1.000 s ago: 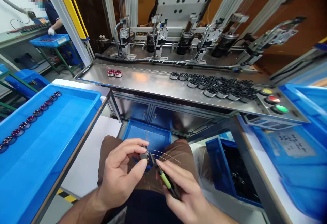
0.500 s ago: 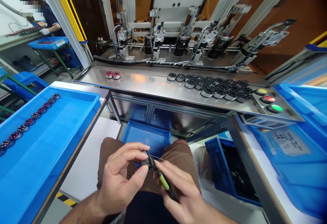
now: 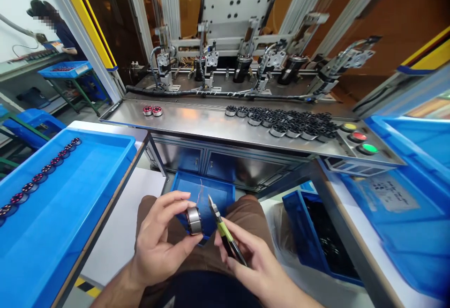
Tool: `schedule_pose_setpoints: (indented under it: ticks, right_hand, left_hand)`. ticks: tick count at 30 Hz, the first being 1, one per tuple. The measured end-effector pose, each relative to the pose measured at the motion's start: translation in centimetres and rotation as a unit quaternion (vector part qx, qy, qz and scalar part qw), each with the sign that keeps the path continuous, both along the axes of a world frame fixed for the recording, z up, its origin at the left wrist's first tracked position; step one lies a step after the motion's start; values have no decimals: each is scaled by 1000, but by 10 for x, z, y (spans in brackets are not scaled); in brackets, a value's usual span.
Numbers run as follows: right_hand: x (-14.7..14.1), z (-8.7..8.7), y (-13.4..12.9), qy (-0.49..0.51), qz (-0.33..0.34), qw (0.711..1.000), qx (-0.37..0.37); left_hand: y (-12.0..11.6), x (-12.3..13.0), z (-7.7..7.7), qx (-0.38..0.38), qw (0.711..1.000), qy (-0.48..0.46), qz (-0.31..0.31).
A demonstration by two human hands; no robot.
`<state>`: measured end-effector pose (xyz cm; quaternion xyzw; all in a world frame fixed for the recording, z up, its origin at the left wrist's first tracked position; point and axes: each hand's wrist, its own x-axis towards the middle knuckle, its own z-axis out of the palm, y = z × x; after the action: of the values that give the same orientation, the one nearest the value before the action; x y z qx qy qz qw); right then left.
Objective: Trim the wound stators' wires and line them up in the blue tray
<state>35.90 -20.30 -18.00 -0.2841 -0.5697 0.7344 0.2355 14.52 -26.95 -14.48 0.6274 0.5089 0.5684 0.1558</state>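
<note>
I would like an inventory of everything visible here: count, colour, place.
ring part: 1, silver, lower centre
pliers: 1, green and black, lower centre
red parts: 2, red and silver, bench, left
black parts: many, black, bench, right
buttons: 3, yellow, red and green, bench, right
small parts: about ten, dark, left tray
floor bin: 1, blue, lower centre
right bin: 1, blue, lower right
right trays: count unclear, blue, far right
machine: 1, grey, behind bench
co-worker: 1, dark top, upper left
left hand: 1, bare, on ring part
right hand: 1, bare, on pliers

One pair of pliers (image 3: 226,235), one hand-held ring (image 3: 195,222), two red-topped rings (image 3: 157,111) on the bench (image 3: 191,123), three buttons (image 3: 359,137) (yellow, red, green).
</note>
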Motion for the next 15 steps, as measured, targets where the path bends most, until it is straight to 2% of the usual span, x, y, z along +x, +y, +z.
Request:
schedule_pose_setpoints:
  ticks: [3,6,9,15]
  right_hand:
    - [15,12,-6,45,6,997,64]
    - [26,29,-8,82,24,993,84]
    - [32,44,-10,77,41,991,100]
    - [30,52,-11,78,74,988,111]
  left_hand:
    - [2,-1,2,22,997,72,2]
    - [4,-1,5,42,992,118,11]
    - [3,-1,6,41,986,158,20]
    - [0,-3,5,55,985,162,19]
